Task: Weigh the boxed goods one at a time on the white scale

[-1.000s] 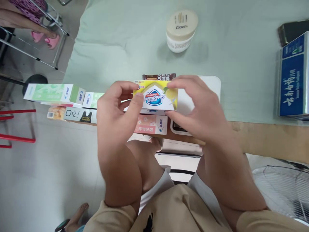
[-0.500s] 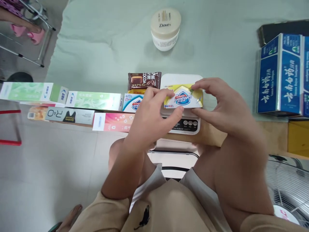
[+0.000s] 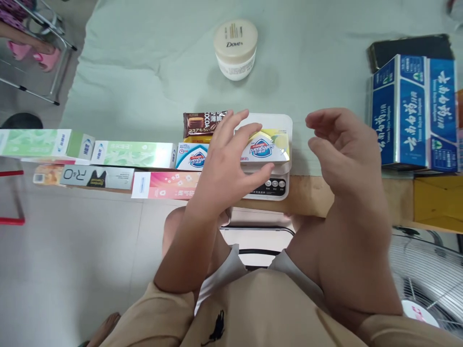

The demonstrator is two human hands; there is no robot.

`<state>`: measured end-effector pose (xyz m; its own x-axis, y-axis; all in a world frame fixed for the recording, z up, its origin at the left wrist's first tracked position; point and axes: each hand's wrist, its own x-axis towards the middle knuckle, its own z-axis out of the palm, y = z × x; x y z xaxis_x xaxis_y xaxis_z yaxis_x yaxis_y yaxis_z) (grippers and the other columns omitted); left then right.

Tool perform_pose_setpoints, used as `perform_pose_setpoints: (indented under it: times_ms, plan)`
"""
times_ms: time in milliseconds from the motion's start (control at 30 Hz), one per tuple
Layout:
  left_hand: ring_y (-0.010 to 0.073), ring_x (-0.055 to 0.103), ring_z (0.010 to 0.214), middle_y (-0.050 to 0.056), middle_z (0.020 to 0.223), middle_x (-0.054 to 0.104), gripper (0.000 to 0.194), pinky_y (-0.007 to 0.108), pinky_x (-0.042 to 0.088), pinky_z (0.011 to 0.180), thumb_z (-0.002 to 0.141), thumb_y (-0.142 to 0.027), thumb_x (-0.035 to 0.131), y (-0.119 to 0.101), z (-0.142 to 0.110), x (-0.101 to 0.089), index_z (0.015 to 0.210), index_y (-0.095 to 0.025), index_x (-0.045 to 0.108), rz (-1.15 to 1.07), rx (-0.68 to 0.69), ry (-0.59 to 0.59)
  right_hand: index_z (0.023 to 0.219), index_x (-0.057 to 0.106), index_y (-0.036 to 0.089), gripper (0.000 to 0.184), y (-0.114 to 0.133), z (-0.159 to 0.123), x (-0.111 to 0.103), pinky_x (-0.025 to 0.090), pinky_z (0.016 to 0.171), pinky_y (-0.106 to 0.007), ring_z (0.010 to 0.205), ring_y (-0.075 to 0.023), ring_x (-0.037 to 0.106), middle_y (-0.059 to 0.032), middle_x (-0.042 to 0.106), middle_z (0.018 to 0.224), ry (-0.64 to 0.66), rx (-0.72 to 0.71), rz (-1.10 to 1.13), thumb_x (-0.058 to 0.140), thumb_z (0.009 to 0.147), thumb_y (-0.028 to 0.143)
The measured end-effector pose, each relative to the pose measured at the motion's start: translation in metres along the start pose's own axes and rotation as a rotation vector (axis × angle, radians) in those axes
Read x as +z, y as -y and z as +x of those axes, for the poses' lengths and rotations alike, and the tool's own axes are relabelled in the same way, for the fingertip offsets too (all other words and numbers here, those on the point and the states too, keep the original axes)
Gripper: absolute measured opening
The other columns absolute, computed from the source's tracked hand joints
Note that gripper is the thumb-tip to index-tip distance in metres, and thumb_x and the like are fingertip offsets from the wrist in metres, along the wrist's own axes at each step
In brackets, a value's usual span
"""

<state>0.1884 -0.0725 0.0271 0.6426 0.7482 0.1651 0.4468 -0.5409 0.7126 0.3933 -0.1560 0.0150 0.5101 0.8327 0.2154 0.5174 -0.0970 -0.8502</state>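
Note:
A yellow and white Safeguard soap box (image 3: 269, 147) rests on a white kitchen scale (image 3: 284, 123), whose black button panel faces me. My left hand (image 3: 226, 166) hovers at the box's left end with fingers and thumb spread; whether a fingertip still touches it I cannot tell. To the right of the scale, my right hand (image 3: 349, 154) is in the air, its thumb and curved fingers apart and holding nothing. Left of the scale are a brown cocoa snack packet (image 3: 200, 125) and a blue and white Safeguard box (image 3: 191, 156), both partly behind my left hand.
Green and white boxes (image 3: 135, 153), a grey box (image 3: 97, 176) and a pink box (image 3: 166, 185) line the table's near edge. A Dove jar (image 3: 236, 50) stands farther back. Blue toothpaste boxes (image 3: 412, 113) are at right, beside a dark case (image 3: 408, 48). A fan (image 3: 427, 279) is below.
My right hand has let go of the yellow soap box and moved right. My left hand's fingers have spread wider at the box's left end. The box remains on the scale.

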Motion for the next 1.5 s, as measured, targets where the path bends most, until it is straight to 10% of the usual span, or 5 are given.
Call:
perform_pose_setpoints:
  times_ms: [600, 900, 1067, 1233, 1500]
  plan:
    - [0.0318, 0.063, 0.127, 0.007, 0.135, 0.071, 0.057, 0.048, 0.052, 0.112, 0.083, -0.02, 0.081, -0.006, 0.017, 0.021, 0.136, -0.028, 0.062, 0.212, 0.197, 0.023, 0.107, 0.07, 0.024, 0.032, 0.004, -0.024, -0.033, 0.062, 0.101, -0.042, 0.107, -0.0204, 0.074, -0.004, 0.078, 0.111, 0.01, -0.021, 0.003, 0.055, 0.08, 0.014]
    - [0.0253, 0.068, 0.118, 0.008, 0.126, 0.076, 0.038, 0.038, 0.053, 0.105, 0.089, -0.03, 0.076, -0.07, 0.016, 0.109, 0.123, -0.019, 0.066, 0.028, 0.451, 0.087, 0.104, 0.063, 0.027, 0.018, 0.013, -0.089, -0.079, 0.055, 0.09, -0.044, 0.094, -0.0239, 0.068, -0.0063, 0.071, 0.096, -0.465, -0.343, -0.262, 0.052, 0.095, 0.016]
    - [0.0233, 0.066, 0.119, 0.009, 0.13, 0.075, 0.032, 0.039, 0.053, 0.108, 0.098, -0.021, 0.058, -0.09, 0.015, 0.166, 0.129, -0.018, 0.065, 0.05, 0.435, 0.21, 0.091, 0.061, 0.028, 0.019, 0.003, -0.118, -0.089, 0.053, 0.075, -0.037, 0.076, -0.0179, 0.066, 0.0008, 0.069, 0.08, -0.38, -0.488, -0.194, 0.054, 0.085, 0.012]
    - [0.0262, 0.058, 0.133, 0.01, 0.148, 0.065, 0.035, 0.044, 0.048, 0.117, 0.1, -0.021, 0.059, -0.099, 0.016, 0.205, 0.135, -0.021, 0.063, 0.066, 0.424, 0.213, 0.093, 0.067, 0.021, 0.015, -0.011, -0.118, -0.101, 0.047, 0.072, -0.035, 0.077, -0.0187, 0.064, -0.0028, 0.072, 0.081, -0.214, -0.23, -0.291, 0.052, 0.093, 0.02]
    - [0.0241, 0.062, 0.102, 0.01, 0.116, 0.061, 0.035, 0.037, 0.056, 0.084, 0.079, -0.013, 0.065, -0.107, 0.017, 0.178, 0.113, -0.022, 0.063, 0.108, 0.182, 0.272, 0.085, 0.06, 0.021, 0.019, -0.008, -0.111, -0.118, 0.029, 0.062, -0.034, 0.074, -0.0199, 0.063, -0.0021, 0.071, 0.081, 0.261, 0.254, -0.392, 0.047, 0.095, 0.031]
